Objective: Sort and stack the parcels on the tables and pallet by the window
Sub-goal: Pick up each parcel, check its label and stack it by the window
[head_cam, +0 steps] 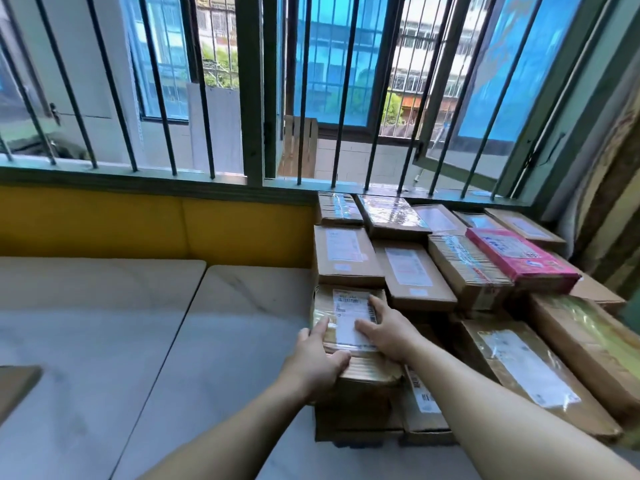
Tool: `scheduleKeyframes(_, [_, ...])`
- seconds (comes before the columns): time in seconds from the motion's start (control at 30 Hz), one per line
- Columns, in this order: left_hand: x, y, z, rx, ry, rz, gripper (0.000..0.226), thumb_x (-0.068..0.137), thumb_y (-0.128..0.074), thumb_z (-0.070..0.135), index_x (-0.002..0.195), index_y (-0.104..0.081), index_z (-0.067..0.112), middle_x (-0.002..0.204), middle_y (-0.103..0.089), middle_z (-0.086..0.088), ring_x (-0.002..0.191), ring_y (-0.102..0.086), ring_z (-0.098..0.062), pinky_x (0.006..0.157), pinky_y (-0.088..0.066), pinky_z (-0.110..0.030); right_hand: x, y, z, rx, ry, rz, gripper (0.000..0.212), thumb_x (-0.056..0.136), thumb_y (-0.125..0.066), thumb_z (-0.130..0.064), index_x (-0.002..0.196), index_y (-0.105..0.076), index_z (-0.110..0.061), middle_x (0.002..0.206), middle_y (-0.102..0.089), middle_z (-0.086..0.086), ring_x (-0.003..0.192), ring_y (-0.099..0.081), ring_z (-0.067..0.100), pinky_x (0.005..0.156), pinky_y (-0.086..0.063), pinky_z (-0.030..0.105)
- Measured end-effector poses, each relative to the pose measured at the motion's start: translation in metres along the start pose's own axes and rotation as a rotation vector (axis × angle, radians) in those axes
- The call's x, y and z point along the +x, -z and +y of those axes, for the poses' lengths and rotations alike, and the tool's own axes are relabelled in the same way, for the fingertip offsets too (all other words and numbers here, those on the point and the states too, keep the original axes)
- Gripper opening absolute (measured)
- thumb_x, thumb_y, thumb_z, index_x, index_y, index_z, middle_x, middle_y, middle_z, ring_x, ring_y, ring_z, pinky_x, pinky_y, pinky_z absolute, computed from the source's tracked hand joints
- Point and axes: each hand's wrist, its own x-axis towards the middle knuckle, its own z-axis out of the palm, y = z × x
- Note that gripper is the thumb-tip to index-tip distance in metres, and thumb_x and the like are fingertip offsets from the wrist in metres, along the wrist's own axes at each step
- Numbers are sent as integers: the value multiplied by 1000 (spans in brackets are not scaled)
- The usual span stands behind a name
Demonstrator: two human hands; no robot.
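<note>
A small brown taped parcel [346,318] with a white shipping label lies on top of a stack at the front left of the pile. My left hand [317,358] grips its near left edge, thumb on top. Flat on the label's right side rests my right hand [382,327], fingers straight. Behind and to the right, several cardboard parcels [408,271] are stacked in rows up to the window sill. A pink parcel [516,258] lies on top toward the right.
Two pale marble-look tables [104,306] stretch to the left, with a seam between them. A yellow padded backrest [156,223] runs under the barred window [249,98]. A brown cardboard corner [17,382] shows at the left edge. Large flat boxes [526,362] fill the right.
</note>
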Motion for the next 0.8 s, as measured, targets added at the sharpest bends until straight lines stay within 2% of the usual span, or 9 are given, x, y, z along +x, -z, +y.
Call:
scheduleKeyframes(0.1, [-1,0,6,-8,34,-7,77,88,-60,43,151,-17,36,141,-32,-1,123,-47,-23,107,-39,-38,4,1,1,4,-2,-5,78,89,-62,-50,155,-25,-31,144,-48,7,121,-55,22,103,-44,34])
scheduleKeyframes(0.23, [-2,8,17,34,72,-42,79,87,-63,41,152,-17,34,142,-33,-5,124,-46,-23,108,-38,-36,12,7,0,-59,-13,-14,80,82,-63,-61,152,-30,-37,138,-52,6,113,-59,23,97,-51,41])
scheduleKeyframes(0.37, [-10,28,24,18,85,-79,81,88,-66,35,152,-17,31,148,-36,-4,123,-49,-18,106,-42,-32,8,20,-10,-269,25,-37,73,85,-59,-61,148,-35,-34,134,-55,4,112,-58,22,86,-50,33])
scheduleKeyframes(0.43, [-18,41,26,30,63,-67,75,92,-62,31,153,-17,27,152,-31,-2,130,-41,-14,106,-35,-23,4,28,-19,-413,65,-19,75,85,-54,-64,150,-32,-32,138,-51,6,118,-55,24,90,-51,37])
scheduleKeyframes(0.5, [-21,56,22,97,64,-24,77,93,-60,37,153,-13,26,158,-20,-3,141,-28,-20,112,-27,-34,-3,35,-34,-521,118,12,78,88,-50,-66,153,-27,-30,146,-43,7,126,-50,27,93,-49,39])
scheduleKeyframes(0.57, [-22,73,18,155,68,21,80,91,-60,42,154,-12,27,160,-15,-4,145,-22,-23,115,-24,-39,-9,39,-53,-524,176,39,76,89,-50,-65,152,-27,-30,150,-39,6,129,-46,27,95,-48,41])
scheduleKeyframes(0.7, [-28,117,0,239,51,95,79,89,-59,47,153,-14,30,161,-11,-2,146,-20,-23,117,-22,-40,-24,25,-105,-474,303,68,73,91,-52,-62,152,-29,-28,152,-36,8,134,-41,29,97,-45,42])
scheduleKeyframes(0.8, [-43,158,-23,310,64,132,79,89,-59,48,153,-14,32,161,-9,-3,147,-16,-23,118,-19,-39,-35,-8,-151,-448,383,48,74,91,-52,-63,152,-30,-26,150,-39,8,132,-45,29,98,-46,41])
